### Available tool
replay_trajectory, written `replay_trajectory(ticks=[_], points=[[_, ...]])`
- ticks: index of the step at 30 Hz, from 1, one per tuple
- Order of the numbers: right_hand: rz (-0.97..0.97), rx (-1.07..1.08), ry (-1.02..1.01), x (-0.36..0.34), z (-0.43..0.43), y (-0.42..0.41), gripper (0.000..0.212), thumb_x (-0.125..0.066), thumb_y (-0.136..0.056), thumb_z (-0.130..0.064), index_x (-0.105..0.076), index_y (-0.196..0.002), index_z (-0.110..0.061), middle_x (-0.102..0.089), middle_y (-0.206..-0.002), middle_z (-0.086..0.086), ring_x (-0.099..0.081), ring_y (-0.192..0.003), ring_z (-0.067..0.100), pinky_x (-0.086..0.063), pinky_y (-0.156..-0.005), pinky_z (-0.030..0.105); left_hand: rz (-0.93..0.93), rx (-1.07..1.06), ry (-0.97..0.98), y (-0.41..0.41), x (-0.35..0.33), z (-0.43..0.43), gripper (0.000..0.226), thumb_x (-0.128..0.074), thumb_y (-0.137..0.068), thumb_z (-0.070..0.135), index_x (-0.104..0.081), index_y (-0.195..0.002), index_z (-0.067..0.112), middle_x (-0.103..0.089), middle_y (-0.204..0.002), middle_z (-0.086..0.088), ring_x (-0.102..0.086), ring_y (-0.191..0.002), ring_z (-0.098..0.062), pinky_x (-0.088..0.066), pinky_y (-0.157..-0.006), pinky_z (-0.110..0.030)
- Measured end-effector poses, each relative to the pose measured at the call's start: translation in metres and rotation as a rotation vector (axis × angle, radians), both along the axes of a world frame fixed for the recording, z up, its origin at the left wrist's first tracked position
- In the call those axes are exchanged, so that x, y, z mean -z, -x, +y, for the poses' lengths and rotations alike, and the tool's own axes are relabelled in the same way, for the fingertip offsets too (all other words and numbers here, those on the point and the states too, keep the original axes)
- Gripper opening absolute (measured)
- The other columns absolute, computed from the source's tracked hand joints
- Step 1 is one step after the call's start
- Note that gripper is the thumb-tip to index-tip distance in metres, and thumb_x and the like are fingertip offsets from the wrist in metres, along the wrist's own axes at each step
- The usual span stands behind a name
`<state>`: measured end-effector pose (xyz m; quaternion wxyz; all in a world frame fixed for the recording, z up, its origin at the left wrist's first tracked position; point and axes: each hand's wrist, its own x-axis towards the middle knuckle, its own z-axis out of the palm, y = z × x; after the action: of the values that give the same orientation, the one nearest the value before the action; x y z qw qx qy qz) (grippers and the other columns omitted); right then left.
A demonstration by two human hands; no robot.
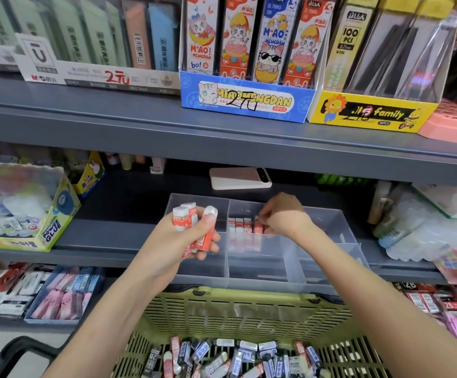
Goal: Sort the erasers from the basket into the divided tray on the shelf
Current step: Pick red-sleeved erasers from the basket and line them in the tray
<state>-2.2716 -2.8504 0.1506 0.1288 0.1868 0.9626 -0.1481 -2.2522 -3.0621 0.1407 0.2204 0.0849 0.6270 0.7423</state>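
A clear divided tray (pixel 328 214) stands on the middle shelf. In its middle compartment a row of red-sleeved white erasers (pixel 239 225) stands upright. My right hand (pixel 282 216) reaches into that compartment and pinches the eraser at the row's right end. My left hand (pixel 183 238) hovers over the tray's left compartment and grips several red-sleeved erasers (pixel 194 225). Below, a green slotted basket (pixel 235 309) holds many loose erasers (pixel 235 356) in black, blue and red sleeves.
A phone (pixel 239 178) lies on the shelf behind the tray. A glue display box (pixel 31 214) stands to the left, plastic packets (pixel 426 227) to the right. The upper shelf edge (pixel 222 137) overhangs the tray. Trays of erasers fill the lower shelf on both sides.
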Motion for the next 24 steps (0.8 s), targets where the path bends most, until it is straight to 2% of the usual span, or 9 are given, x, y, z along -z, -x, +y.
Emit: replay_trajectory(ticks=[2, 4, 5, 8, 10, 14, 19, 21, 24], points=[[0.013, 0.011, 0.181, -0.002, 0.004, -0.003, 0.016, -0.052, -0.087, -0.001, -0.068, -0.090, 0.000, -0.068, -0.087, 0.012, -0.069, -0.088, 0.025, -0.054, -0.087, 0.033, -0.006, 0.010, -0.016, 0.001, 0.002, -0.002, 0.045, -0.072, -0.063, 0.047, -0.065, -0.093, 0.014, -0.069, -0.073, -0.008, -0.065, -0.062, -0.017, -0.047, -0.047, -0.022], [0.075, 0.030, 0.406, -0.006, 0.006, -0.010, 0.018, -0.058, -0.086, 0.002, -0.069, -0.100, -0.002, -0.064, -0.084, 0.009, -0.068, -0.078, 0.024, -0.057, -0.080, 0.032, -0.009, 0.020, -0.026, 0.001, 0.004, -0.004, 0.041, -0.071, -0.066, 0.045, -0.065, -0.092, 0.014, -0.069, -0.073, -0.009, -0.064, -0.062, -0.018, -0.047, -0.047, -0.022], [0.091, 0.012, 0.450, -0.006, 0.007, -0.013, 0.024, -0.060, -0.086, 0.001, -0.067, -0.107, -0.004, -0.065, -0.087, 0.010, -0.067, -0.077, 0.022, -0.057, -0.077, 0.029, -0.009, 0.024, -0.030, 0.001, 0.004, -0.004, 0.040, -0.070, -0.067, 0.044, -0.065, -0.092, 0.014, -0.069, -0.073, -0.008, -0.064, -0.062, -0.018, -0.047, -0.047, -0.022], [0.073, -0.204, 0.173, 0.000, 0.009, -0.013, 0.030, -0.058, -0.089, -0.011, -0.064, -0.118, -0.013, -0.065, -0.118, 0.007, -0.061, -0.106, 0.023, -0.046, -0.092, 0.023, -0.002, 0.036, -0.039, 0.001, 0.004, -0.004, 0.039, -0.069, -0.068, 0.043, -0.064, -0.093, 0.014, -0.068, -0.072, -0.008, -0.064, -0.060, -0.016, -0.047, -0.047, -0.022], [0.010, -0.326, 0.007, -0.001, 0.006, -0.011, 0.032, -0.047, -0.093, -0.012, -0.064, -0.120, -0.016, -0.060, -0.129, 0.002, -0.055, -0.115, 0.023, -0.042, -0.096, 0.024, 0.004, 0.043, -0.046, -0.001, 0.004, -0.004, 0.039, -0.068, -0.068, 0.043, -0.063, -0.094, 0.014, -0.068, -0.072, -0.008, -0.064, -0.059, -0.015, -0.047, -0.047, -0.021], [-0.112, -0.327, 0.004, -0.005, 0.002, -0.007, 0.045, -0.039, -0.086, 0.001, -0.064, -0.118, -0.017, -0.066, -0.114, 0.004, -0.058, -0.104, 0.026, -0.045, -0.084, 0.028, 0.016, 0.053, -0.048, -0.001, 0.005, -0.005, 0.037, -0.067, -0.071, 0.042, -0.063, -0.096, 0.014, -0.068, -0.072, -0.007, -0.064, -0.059, -0.015, -0.047, -0.048, -0.021], [-0.176, -0.310, 0.068, -0.006, 0.004, -0.003, 0.045, -0.042, -0.076, 0.010, -0.064, -0.113, -0.004, -0.066, -0.104, 0.018, -0.060, -0.091, 0.032, -0.051, -0.084, 0.038, 0.023, 0.061, -0.047, -0.001, 0.005, -0.005, 0.041, -0.067, -0.069, 0.044, -0.062, -0.097, 0.013, -0.068, -0.072, -0.006, -0.064, -0.060, -0.016, -0.046, -0.048, -0.021], [-0.186, -0.291, 0.132, -0.007, 0.005, -0.003, 0.046, -0.042, -0.073, 0.012, -0.063, -0.112, -0.001, -0.064, -0.103, 0.022, -0.054, -0.080, 0.029, -0.049, -0.076, 0.032, 0.027, 0.064, -0.049, -0.001, 0.004, -0.005, 0.043, -0.067, -0.068, 0.045, -0.063, -0.096, 0.014, -0.069, -0.073, -0.006, -0.064, -0.060, -0.016, -0.046, -0.048, -0.021], [-0.187, -0.276, 0.151, -0.006, 0.007, -0.003, 0.048, -0.043, -0.078, 0.009, -0.063, -0.119, -0.008, -0.066, -0.100, 0.010, -0.056, -0.088, 0.022, -0.046, -0.079, 0.030, 0.022, 0.066, -0.062, -0.002, 0.004, -0.005, 0.039, -0.068, -0.070, 0.043, -0.064, -0.095, 0.014, -0.069, -0.075, -0.008, -0.065, -0.064, -0.017, -0.045, -0.047, -0.021]])
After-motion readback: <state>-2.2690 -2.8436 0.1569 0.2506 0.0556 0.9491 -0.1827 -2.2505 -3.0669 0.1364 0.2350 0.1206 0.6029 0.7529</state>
